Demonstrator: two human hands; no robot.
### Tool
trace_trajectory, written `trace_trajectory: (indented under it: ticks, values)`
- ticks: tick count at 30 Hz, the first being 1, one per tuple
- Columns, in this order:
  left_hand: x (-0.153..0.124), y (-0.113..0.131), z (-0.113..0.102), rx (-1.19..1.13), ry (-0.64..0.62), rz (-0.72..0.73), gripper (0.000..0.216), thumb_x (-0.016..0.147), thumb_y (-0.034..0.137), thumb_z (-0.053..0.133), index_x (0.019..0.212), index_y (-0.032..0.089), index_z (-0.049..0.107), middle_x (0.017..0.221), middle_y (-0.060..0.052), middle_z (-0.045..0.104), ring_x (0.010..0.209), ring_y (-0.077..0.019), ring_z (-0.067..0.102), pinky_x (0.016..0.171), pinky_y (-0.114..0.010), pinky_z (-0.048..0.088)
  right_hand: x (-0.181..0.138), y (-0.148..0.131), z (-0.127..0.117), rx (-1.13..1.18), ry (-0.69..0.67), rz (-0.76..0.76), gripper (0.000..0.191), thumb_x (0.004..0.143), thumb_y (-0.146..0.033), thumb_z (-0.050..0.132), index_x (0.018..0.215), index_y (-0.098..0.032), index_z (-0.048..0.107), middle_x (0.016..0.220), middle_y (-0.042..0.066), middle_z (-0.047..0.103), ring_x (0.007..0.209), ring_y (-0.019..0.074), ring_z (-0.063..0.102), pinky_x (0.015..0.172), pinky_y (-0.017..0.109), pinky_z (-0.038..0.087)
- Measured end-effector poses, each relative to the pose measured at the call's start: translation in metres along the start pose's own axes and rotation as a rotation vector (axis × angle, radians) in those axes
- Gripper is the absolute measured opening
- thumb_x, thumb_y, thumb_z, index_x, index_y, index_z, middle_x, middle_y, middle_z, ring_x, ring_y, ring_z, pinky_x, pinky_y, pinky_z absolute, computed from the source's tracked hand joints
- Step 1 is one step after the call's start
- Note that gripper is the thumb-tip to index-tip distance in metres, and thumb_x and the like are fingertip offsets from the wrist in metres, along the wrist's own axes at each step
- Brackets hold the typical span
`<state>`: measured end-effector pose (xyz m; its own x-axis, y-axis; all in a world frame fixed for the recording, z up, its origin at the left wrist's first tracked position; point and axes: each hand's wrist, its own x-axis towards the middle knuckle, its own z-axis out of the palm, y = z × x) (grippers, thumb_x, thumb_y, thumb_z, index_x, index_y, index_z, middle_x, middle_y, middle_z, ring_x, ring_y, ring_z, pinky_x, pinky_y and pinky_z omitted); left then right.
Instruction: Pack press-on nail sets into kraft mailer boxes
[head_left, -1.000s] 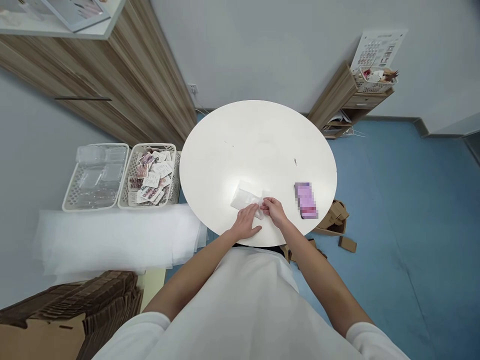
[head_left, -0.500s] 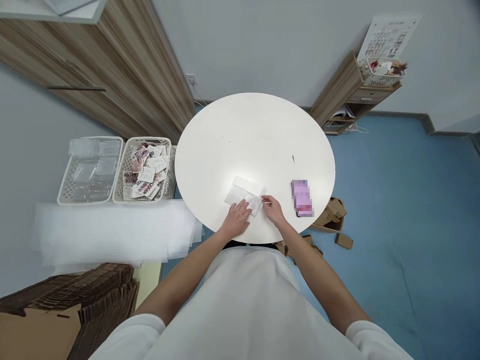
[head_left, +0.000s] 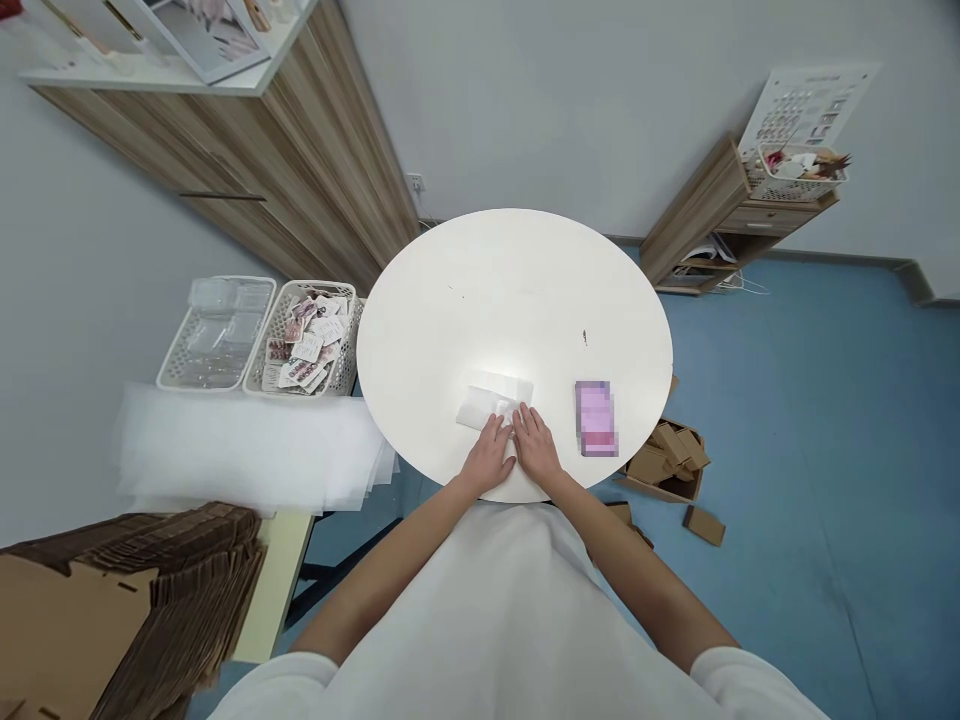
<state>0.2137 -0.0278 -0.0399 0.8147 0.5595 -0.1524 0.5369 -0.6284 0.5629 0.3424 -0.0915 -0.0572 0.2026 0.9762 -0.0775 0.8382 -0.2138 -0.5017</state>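
Note:
A folded piece of thin white packing sheet (head_left: 477, 408) lies on the round white table (head_left: 517, 280) near its front edge. My left hand (head_left: 489, 456) rests on its near side, fingers stretched forward and flat. Beside it my right hand (head_left: 535, 446) lies with fingers extended over the sheet's right part. The fingertips of both hands almost meet. Whether something is wrapped inside the sheet is hidden. To the right of my hands, a phone with a blurred pink-purple screen (head_left: 597, 418) lies on the table.
Left of the table stand a basket of printed cards (head_left: 307, 345), a basket of clear plastic boxes (head_left: 217, 335), a stack of white sheets (head_left: 247, 450) and flattened cardboard (head_left: 187, 600). On the floor at right is an open carton of small brown boxes (head_left: 667, 460).
My right hand has gone from pinching the sheet's right edge to lying flat on it beside my left hand. The sheet has turned slightly, and the camera view has shifted.

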Motion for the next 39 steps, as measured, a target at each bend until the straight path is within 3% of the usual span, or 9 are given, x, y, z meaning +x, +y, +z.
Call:
trace_trajectory:
  ticks: [4,8,10,14,18,26,30,33,39]
  values:
    - [-0.011,0.005,0.001,-0.057,0.114,-0.129,0.057,0.075,0.03,0.049,0.127,0.018,0.03,0.14,-0.013,0.022,0.131,-0.0284,0.012,0.102,-0.048,0.024,0.008,0.002,-0.003,-0.075,-0.046,-0.068,0.059,0.078,-0.012,0.038,0.135,-0.019,0.023,0.143,0.009,0.019,0.131,0.0292,0.013,0.095,0.048,0.029]
    - [-0.027,-0.008,0.002,-0.216,0.371,-0.578,0.067,0.074,0.038,0.052,0.13,0.021,0.019,0.139,-0.014,0.021,0.129,-0.0295,0.017,0.1,-0.049,0.026,0.012,-0.004,0.001,-0.087,-0.058,-0.05,0.064,0.076,-0.007,0.036,0.136,-0.022,0.019,0.143,0.007,0.019,0.131,0.0298,0.012,0.094,0.049,0.029]
    - [-0.026,-0.018,0.003,-0.391,0.415,-0.77,0.071,0.075,0.042,0.051,0.131,0.021,0.013,0.135,-0.016,0.026,0.125,-0.0281,0.028,0.097,-0.046,0.033,0.014,-0.005,0.003,-0.08,-0.061,-0.047,0.066,0.076,-0.005,0.034,0.137,-0.022,0.018,0.143,0.006,0.019,0.131,0.029,0.013,0.094,0.049,0.03]
    - [-0.006,-0.035,0.001,-0.7,0.438,-0.895,0.076,0.075,0.046,0.051,0.132,0.022,0.007,0.129,-0.017,0.033,0.114,-0.0243,0.044,0.087,-0.037,0.043,0.017,-0.004,0.005,-0.085,-0.083,-0.032,0.066,0.076,-0.005,0.033,0.137,-0.023,0.017,0.143,0.004,0.018,0.129,0.0308,0.018,0.091,0.048,0.032]
    - [0.013,-0.047,-0.002,-0.828,0.524,-1.026,0.08,0.071,0.038,0.06,0.132,0.022,0.01,0.12,-0.015,0.039,0.103,-0.0209,0.052,0.08,-0.035,0.047,0.018,-0.005,0.004,-0.093,-0.115,-0.007,0.065,0.075,-0.005,0.033,0.137,-0.023,0.019,0.144,0.003,0.015,0.123,0.0322,0.026,0.087,0.048,0.035]
    - [0.011,-0.058,-0.016,-0.969,0.613,-0.911,0.052,0.068,0.02,0.064,0.116,0.019,0.044,0.108,-0.01,0.052,0.096,-0.0173,0.056,0.076,-0.031,0.05,0.021,-0.019,0.009,-0.089,-0.064,0.017,0.066,0.073,-0.005,0.033,0.136,-0.022,0.021,0.143,0.003,0.02,0.105,0.0285,0.038,0.083,0.045,0.036]
    - [0.009,-0.052,-0.035,-1.115,0.435,-0.737,0.038,0.067,0.018,0.064,0.104,0.015,0.055,0.101,-0.01,0.06,0.087,-0.0173,0.06,0.078,-0.033,0.05,0.025,-0.032,0.012,-0.122,-0.054,0.037,0.063,0.075,-0.009,0.035,0.135,-0.023,0.024,0.142,0.006,0.021,0.103,0.0289,0.038,0.076,0.041,0.037]
    - [0.011,-0.042,-0.045,-1.017,0.356,-0.661,0.029,0.064,0.02,0.065,0.092,0.014,0.061,0.092,-0.008,0.064,0.084,-0.0184,0.061,0.079,-0.035,0.049,0.027,-0.04,0.01,-0.139,-0.054,0.051,0.057,0.076,-0.018,0.041,0.132,-0.022,0.029,0.138,0.011,0.026,0.104,0.0295,0.037,0.077,0.04,0.035]
    - [0.02,-0.025,-0.04,-0.813,0.262,-0.598,0.026,0.065,0.026,0.063,0.089,0.016,0.064,0.09,-0.007,0.065,0.084,-0.0183,0.06,0.076,-0.034,0.048,0.03,-0.039,0.007,-0.075,-0.111,0.071,0.061,0.073,-0.029,0.051,0.13,-0.023,0.031,0.101,0.011,0.046,0.09,0.0243,0.04,0.074,0.036,0.036]
